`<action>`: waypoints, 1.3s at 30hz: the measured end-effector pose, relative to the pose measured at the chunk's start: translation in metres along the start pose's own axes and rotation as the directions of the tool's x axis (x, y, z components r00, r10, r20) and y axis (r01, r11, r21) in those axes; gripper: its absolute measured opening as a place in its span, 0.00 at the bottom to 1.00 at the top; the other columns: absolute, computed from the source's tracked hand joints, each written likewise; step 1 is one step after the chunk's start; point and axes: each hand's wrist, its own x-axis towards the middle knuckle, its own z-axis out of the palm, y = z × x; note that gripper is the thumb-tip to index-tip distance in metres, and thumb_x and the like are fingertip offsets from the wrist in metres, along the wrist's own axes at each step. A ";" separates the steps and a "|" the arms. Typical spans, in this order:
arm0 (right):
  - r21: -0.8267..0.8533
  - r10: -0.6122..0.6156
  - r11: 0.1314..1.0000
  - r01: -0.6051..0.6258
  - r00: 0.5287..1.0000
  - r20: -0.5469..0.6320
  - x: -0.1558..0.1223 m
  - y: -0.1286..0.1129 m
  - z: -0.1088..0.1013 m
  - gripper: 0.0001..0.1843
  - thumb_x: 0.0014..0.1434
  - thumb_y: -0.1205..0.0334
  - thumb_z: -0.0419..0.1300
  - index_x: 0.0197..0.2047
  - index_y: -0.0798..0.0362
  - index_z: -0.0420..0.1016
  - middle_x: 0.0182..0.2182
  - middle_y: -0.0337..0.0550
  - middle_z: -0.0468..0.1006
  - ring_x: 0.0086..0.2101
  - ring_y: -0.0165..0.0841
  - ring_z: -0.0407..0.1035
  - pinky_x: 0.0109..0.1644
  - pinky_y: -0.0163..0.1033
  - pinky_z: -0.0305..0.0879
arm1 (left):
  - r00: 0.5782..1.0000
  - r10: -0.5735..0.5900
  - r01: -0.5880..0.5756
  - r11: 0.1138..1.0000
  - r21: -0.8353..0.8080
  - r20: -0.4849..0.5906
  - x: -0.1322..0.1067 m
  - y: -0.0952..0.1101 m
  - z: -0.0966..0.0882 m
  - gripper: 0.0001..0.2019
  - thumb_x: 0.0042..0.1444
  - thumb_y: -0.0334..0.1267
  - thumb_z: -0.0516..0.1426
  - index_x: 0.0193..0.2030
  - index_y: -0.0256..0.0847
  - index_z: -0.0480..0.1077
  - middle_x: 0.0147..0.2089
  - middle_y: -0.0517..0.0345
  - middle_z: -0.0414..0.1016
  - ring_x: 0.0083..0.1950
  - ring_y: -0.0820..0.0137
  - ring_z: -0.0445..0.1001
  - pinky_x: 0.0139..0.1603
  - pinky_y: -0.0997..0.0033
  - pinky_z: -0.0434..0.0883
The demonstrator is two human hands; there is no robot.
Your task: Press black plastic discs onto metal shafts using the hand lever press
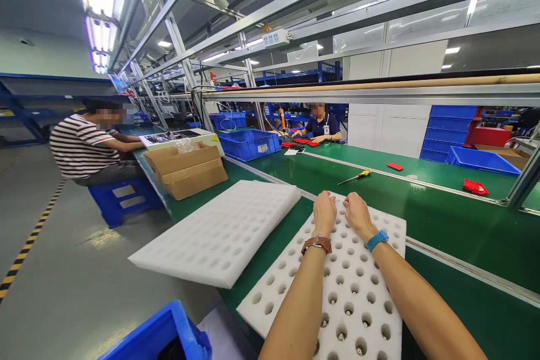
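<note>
Both hands sit at the far edge of a white foam tray [392, 236] full of round holes. The left hand [324, 212] wears a brown watch and the right hand [358, 214] wears a blue band. They are close together, almost touching. The fingers are bent down and away, hidden behind the backs of the hands, so I cannot tell how tight they are closed or if they pinch anything. A tiny pale bit [337, 200] shows between them, too small to name.

The tray lies on a green table [442, 219], right in front of the person. Some of its near holes have little pale pieces [340, 336] inside.

A second foam tray [219, 230] lies just to the left, apart from the first. Behind it sits a cardboard box [185, 171]. A metal rail [464, 267] runs across the table just past the hands. Beyond it lie a yellow screwdriver [356, 176] and a red part [475, 187], well apart from the hands.

Two other people sit farther off: one in a striped shirt [80, 146] on a blue stool [120, 199], and one in a dark shirt [323, 126] across the table. A blue bin [248, 143] stands between them, and another blue bin [156, 332] is at the bottom left.
</note>
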 end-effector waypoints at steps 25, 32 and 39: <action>-0.079 0.268 0.963 -0.257 0.945 0.187 0.019 -0.009 0.018 0.12 0.65 0.58 0.62 0.49 0.54 0.75 0.38 0.44 0.78 0.41 0.36 0.71 0.46 0.40 0.63 | 0.994 -0.103 0.105 0.986 0.131 -0.022 0.007 -0.002 0.003 0.08 0.67 0.38 0.53 0.42 0.38 0.72 0.42 0.48 0.79 0.47 0.58 0.77 0.44 0.65 0.62; -0.158 0.171 0.977 -0.143 0.970 0.176 0.013 -0.017 0.018 0.08 0.70 0.63 0.55 0.44 0.57 0.74 0.36 0.43 0.76 0.37 0.34 0.70 0.43 0.39 0.63 | 0.990 -0.104 0.111 0.991 0.072 -0.096 0.006 -0.003 0.003 0.09 0.69 0.40 0.51 0.43 0.39 0.70 0.42 0.51 0.80 0.44 0.59 0.77 0.41 0.66 0.62; -0.184 0.058 0.982 -0.028 0.985 0.160 0.011 -0.020 0.013 0.09 0.72 0.65 0.52 0.46 0.58 0.72 0.39 0.44 0.75 0.40 0.33 0.69 0.46 0.39 0.64 | 0.981 -0.157 0.165 0.985 0.058 -0.113 0.009 -0.007 0.004 0.09 0.69 0.39 0.51 0.46 0.37 0.69 0.44 0.46 0.80 0.46 0.56 0.77 0.40 0.64 0.62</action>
